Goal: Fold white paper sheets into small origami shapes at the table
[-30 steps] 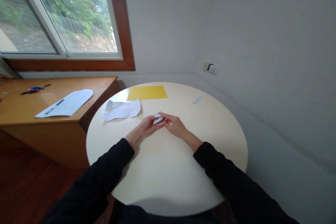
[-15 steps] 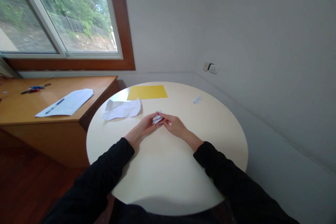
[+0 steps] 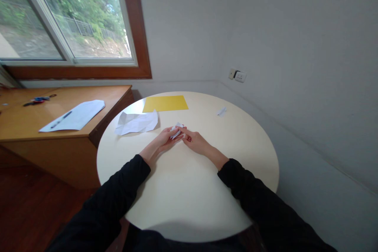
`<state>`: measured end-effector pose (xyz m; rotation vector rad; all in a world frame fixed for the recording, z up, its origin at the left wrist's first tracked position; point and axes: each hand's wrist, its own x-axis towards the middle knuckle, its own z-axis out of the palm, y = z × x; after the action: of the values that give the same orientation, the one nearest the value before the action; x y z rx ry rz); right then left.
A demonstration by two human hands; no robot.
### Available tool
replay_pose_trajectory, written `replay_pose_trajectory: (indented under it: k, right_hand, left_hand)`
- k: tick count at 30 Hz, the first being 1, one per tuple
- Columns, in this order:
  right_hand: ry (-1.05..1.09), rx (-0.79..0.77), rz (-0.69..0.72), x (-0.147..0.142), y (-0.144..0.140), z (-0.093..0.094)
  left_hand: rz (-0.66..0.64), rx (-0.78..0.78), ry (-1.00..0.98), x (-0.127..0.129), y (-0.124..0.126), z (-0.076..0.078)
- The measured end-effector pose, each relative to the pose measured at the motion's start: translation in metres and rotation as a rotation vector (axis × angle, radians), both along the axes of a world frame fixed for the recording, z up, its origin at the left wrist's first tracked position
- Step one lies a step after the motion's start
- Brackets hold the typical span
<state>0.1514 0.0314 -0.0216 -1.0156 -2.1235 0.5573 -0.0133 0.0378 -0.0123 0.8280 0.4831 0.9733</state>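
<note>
A small piece of folded white paper (image 3: 176, 130) is held above the middle of the round white table (image 3: 183, 189). My left hand (image 3: 164, 138) is closed around its left side and underside. My right hand (image 3: 195, 141) meets it from the right, with the index finger lying across the top and the other fingers curled in. The fingers hide part of the folds. To the left of my hands lies a creased white sheet (image 3: 137, 122), and behind it a flat yellow sheet (image 3: 165, 103).
A small folded white paper scrap (image 3: 221, 111) lies at the table's right rear. On the wooden desk (image 3: 56, 141) to the left are white sheets (image 3: 84, 114) with a pen (image 3: 61, 119) on top, and scissors (image 3: 37, 101). Walls stand behind and to the right.
The folded paper has turned slightly and its top shows more now. My right index finger has stretched across it, while the hands stay in nearly the same place.
</note>
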Motion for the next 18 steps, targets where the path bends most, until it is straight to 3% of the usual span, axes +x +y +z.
replay_pose_trajectory:
  k: [4, 10, 18]
  right_hand:
    - [0.166, -0.042, 0.002, -0.002, -0.003, 0.004]
    - [0.387, -0.024, -0.188, -0.005, 0.000, 0.006]
    - [0.504, -0.132, -0.203, -0.009, 0.007, 0.003]
  left_hand:
    - [0.014, -0.020, 0.033, -0.001, 0.001, -0.002]
    - [0.107, 0.037, 0.152, 0.000, 0.000, 0.002]
    - [0.302, 0.352, 0.470, 0.004, -0.004, 0.001]
